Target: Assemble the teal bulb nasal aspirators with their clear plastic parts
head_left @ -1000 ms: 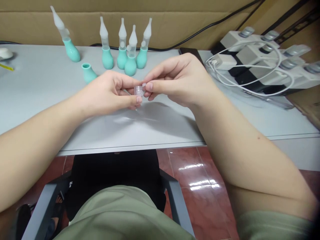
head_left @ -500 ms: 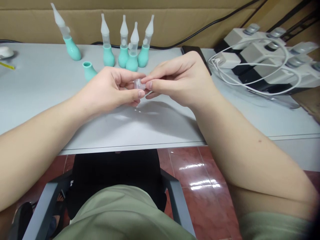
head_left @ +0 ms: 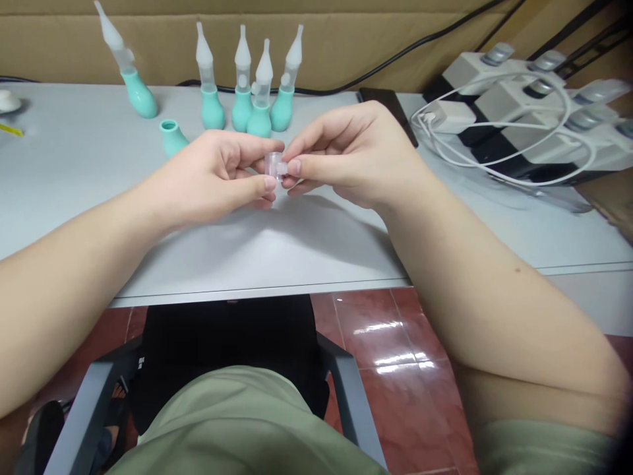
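The left hand (head_left: 212, 177) grips a clear cup (head_left: 271, 166); the right hand (head_left: 341, 158) (fingertips together) pinches a small translucent piece (head_left: 282, 169).

Tube (head_left: 271, 165): short, clear, see-through, roughly upright, held above the table (head_left: 316, 241) between thumb and fingers of the left hand (head_left: 212, 175). Plug (head_left: 282, 169): small, whitish, translucent, pinched in the right hand's (head_left: 353, 158) fingertips, right at the tube's right side. Can't tell if it's seated. Fingers hide part of both.
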`<action>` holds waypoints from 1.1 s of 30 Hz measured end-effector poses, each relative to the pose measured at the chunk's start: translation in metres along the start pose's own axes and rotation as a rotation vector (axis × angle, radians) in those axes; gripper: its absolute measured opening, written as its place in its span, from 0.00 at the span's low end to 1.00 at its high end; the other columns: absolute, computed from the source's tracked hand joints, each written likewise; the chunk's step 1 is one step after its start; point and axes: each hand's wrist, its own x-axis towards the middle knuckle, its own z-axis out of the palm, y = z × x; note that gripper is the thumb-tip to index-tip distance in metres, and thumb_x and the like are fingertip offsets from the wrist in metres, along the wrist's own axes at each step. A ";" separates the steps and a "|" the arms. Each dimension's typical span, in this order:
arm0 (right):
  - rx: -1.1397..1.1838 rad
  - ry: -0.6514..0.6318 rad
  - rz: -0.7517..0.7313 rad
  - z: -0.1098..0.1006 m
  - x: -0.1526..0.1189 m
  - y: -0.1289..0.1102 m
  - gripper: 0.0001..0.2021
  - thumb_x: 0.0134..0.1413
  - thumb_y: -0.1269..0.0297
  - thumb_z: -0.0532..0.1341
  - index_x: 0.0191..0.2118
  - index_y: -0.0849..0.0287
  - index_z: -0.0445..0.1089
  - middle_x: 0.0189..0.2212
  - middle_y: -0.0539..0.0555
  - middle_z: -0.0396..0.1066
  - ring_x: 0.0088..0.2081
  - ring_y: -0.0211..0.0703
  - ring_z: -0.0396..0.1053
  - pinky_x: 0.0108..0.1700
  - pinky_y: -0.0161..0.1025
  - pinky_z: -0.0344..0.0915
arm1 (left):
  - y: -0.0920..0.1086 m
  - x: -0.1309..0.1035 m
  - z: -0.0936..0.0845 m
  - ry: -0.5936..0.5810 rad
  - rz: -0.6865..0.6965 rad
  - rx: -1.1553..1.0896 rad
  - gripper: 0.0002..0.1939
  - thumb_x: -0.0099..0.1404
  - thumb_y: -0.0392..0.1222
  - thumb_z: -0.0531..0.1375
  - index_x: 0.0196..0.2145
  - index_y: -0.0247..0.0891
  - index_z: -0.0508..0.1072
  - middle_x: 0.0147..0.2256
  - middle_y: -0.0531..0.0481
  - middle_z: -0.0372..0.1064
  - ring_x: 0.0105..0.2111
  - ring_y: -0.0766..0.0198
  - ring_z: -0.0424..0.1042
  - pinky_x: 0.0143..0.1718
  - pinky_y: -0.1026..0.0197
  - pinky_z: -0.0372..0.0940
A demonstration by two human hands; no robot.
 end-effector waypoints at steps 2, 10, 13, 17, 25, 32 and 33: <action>0.012 -0.019 0.020 0.000 0.000 -0.001 0.09 0.56 0.75 0.86 0.37 0.59 0.89 0.33 0.55 0.86 0.36 0.44 0.86 0.39 0.33 0.86 | 0.001 -0.001 0.001 0.031 -0.015 -0.017 0.05 0.77 0.37 0.74 0.48 0.40 0.91 0.44 0.48 0.87 0.47 0.54 0.91 0.59 0.51 0.88; 0.115 -0.009 0.030 0.001 -0.001 -0.002 0.13 0.52 0.69 0.90 0.37 0.59 0.88 0.33 0.54 0.87 0.35 0.44 0.87 0.40 0.34 0.87 | 0.003 -0.003 0.005 0.187 -0.116 -0.228 0.10 0.73 0.38 0.81 0.50 0.40 0.90 0.43 0.49 0.90 0.47 0.55 0.92 0.61 0.49 0.89; 0.159 -0.030 0.031 0.001 0.000 0.001 0.12 0.53 0.68 0.89 0.37 0.59 0.88 0.34 0.54 0.88 0.36 0.43 0.87 0.40 0.33 0.88 | 0.005 -0.004 0.005 0.145 -0.081 -0.212 0.07 0.71 0.40 0.82 0.44 0.41 0.90 0.42 0.50 0.90 0.50 0.53 0.92 0.63 0.49 0.88; 0.170 -0.038 0.043 0.001 0.001 0.003 0.14 0.52 0.67 0.90 0.37 0.59 0.86 0.33 0.53 0.87 0.36 0.43 0.87 0.40 0.32 0.87 | 0.008 -0.005 0.006 0.135 -0.073 -0.231 0.10 0.69 0.39 0.84 0.42 0.38 0.90 0.45 0.43 0.90 0.52 0.50 0.91 0.66 0.45 0.85; 0.144 -0.031 -0.020 0.003 -0.001 0.006 0.17 0.53 0.61 0.90 0.37 0.57 0.84 0.33 0.51 0.86 0.36 0.43 0.86 0.41 0.36 0.87 | 0.006 -0.003 0.003 0.113 -0.078 -0.176 0.03 0.77 0.38 0.78 0.41 0.41 0.91 0.45 0.49 0.90 0.49 0.54 0.93 0.62 0.48 0.88; 0.031 0.023 -0.056 0.010 -0.005 -0.001 0.17 0.55 0.62 0.89 0.36 0.56 0.82 0.32 0.52 0.84 0.37 0.46 0.87 0.41 0.37 0.86 | 0.002 -0.002 0.001 0.126 -0.054 -0.144 0.02 0.76 0.41 0.79 0.43 0.43 0.92 0.43 0.49 0.89 0.52 0.50 0.93 0.63 0.46 0.89; 0.013 0.017 -0.065 0.010 -0.004 -0.003 0.17 0.55 0.62 0.89 0.36 0.56 0.82 0.32 0.52 0.84 0.37 0.46 0.87 0.42 0.38 0.86 | 0.001 -0.002 0.001 0.131 -0.049 -0.155 0.01 0.75 0.40 0.79 0.43 0.43 0.92 0.42 0.50 0.89 0.52 0.51 0.93 0.63 0.46 0.89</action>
